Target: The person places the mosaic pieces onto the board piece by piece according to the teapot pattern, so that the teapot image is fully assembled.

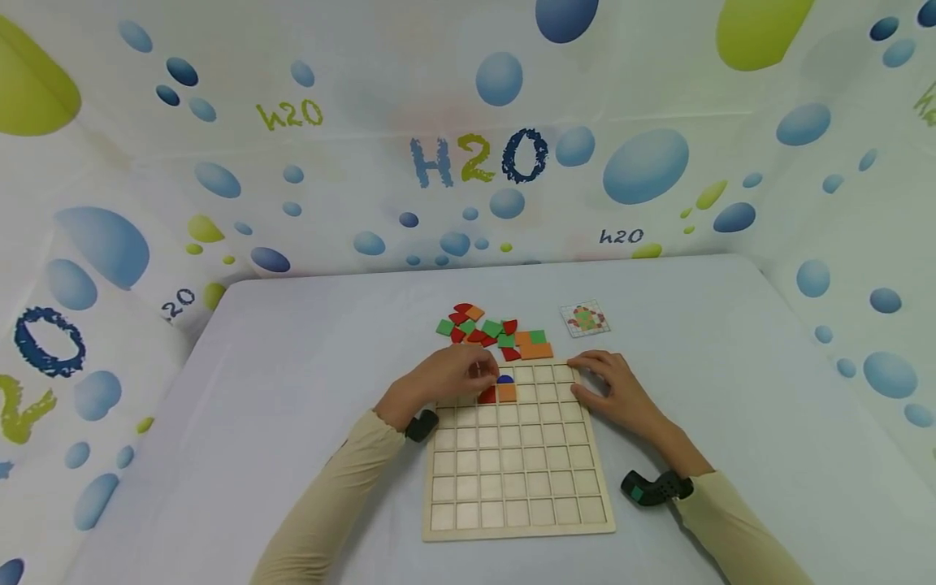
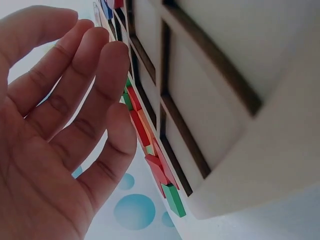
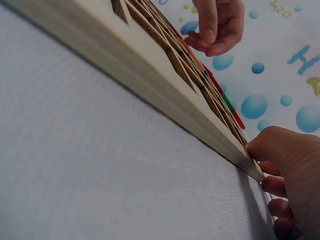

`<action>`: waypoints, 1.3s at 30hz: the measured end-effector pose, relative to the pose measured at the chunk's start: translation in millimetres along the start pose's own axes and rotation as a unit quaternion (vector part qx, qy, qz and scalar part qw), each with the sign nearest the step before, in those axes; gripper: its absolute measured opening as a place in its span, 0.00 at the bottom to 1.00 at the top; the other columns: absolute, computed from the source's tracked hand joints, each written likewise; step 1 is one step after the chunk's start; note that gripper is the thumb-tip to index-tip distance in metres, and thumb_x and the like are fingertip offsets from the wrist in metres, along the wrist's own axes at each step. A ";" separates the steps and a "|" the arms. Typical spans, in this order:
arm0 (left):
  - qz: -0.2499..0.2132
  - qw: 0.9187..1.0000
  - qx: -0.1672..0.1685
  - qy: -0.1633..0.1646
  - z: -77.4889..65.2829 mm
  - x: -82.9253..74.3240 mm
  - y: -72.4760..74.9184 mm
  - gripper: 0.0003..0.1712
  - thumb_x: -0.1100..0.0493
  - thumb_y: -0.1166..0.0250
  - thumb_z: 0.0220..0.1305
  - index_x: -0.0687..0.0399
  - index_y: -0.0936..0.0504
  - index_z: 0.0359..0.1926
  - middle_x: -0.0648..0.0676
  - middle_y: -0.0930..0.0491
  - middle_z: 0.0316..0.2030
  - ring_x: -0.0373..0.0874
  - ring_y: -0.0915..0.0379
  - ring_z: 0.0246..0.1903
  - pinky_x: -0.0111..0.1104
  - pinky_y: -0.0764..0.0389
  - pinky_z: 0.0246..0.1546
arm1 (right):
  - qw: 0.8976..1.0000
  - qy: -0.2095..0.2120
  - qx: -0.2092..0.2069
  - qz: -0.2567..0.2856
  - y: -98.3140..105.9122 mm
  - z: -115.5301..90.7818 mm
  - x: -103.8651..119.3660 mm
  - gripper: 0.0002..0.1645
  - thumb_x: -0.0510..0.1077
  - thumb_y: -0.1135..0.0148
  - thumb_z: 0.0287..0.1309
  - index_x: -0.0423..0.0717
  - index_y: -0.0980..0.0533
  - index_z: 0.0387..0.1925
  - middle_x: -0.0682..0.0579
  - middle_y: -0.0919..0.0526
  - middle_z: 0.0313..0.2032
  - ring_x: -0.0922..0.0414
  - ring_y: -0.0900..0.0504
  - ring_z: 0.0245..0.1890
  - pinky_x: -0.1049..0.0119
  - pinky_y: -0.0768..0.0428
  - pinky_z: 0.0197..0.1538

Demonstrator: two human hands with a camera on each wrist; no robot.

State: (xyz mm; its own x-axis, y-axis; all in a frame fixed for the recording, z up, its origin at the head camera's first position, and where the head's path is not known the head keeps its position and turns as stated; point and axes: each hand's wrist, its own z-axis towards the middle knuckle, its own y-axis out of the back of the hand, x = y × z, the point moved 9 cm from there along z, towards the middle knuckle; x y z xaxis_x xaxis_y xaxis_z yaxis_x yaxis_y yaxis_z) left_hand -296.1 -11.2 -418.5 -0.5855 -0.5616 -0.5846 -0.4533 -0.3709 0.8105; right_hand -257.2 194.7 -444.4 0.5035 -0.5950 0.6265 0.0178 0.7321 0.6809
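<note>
Gridded wooden board (image 1: 513, 463): 1. Printed card (image 1: 585, 318): 1. Hands: 2, left hand (image 1: 453, 375) and right hand (image 1: 614, 388). Black wrist devices (image 1: 656, 487): 2. Seen on board: blue piece (image 1: 504, 379), 1; orange square (image 1: 506, 393), 1; red piece (image 1: 487, 396), 1. Loose green pieces (image 1: 537, 336): 5 visible. Loose red pieces (image 1: 510, 327): several, overlapped, uncountable.

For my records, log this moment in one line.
left hand: above board, no piece visible; right hand: touching board corner; on board: red, orange, blue pieces; beyond board: loose pieces, card

Free passage over near board (image 1: 521, 463) rows, hands (image 1: 455, 374) (image 1: 614, 390) at far corners, tiles (image 1: 491, 328) beyond
</note>
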 end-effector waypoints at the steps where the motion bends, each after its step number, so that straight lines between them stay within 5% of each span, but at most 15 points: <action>1: 0.002 1.000 -0.001 0.001 1.2 0.3 0.3 0.06 0.59 0.36 0.66 0.55 0.16 0.41 0.47 0.18 0.34 0.38 0.26 0.34 0.28 0.24 0.36 | 1.000 -0.001 0.000 0.000 0.0 0.0 -0.2 0.22 0.36 0.32 0.55 0.40 0.22 0.53 0.39 0.24 0.53 0.48 0.31 0.48 0.53 0.33 0.45; 22: 0.036 0.999 0.017 0.021 28.0 8.6 -1.9 0.14 0.59 0.42 0.68 0.53 0.19 0.52 0.50 0.22 0.45 0.41 0.28 0.43 0.32 0.25 0.45 | 1.000 -0.015 0.003 -0.005 -1.6 -1.3 -6.4 0.22 0.38 0.32 0.56 0.42 0.22 0.54 0.42 0.24 0.55 0.49 0.31 0.48 0.55 0.32 0.44; 39: 0.114 0.991 0.064 0.037 43.9 10.3 -8.2 0.17 0.59 0.45 0.72 0.46 0.22 0.59 0.52 0.25 0.49 0.43 0.28 0.39 0.34 0.25 0.43 | 1.000 -0.027 0.009 0.001 -0.5 0.2 -3.2 0.23 0.37 0.32 0.55 0.40 0.22 0.54 0.41 0.24 0.54 0.48 0.32 0.49 0.50 0.31 0.48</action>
State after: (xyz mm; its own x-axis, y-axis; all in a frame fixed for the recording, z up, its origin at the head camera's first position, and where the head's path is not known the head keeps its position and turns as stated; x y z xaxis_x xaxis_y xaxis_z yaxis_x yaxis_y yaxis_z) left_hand -327.9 18.5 -432.9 -0.6342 -0.6740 -0.3787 -0.3986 -0.1346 0.9072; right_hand -259.1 196.2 -446.7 0.4569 -0.6108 0.6467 0.0019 0.7276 0.6860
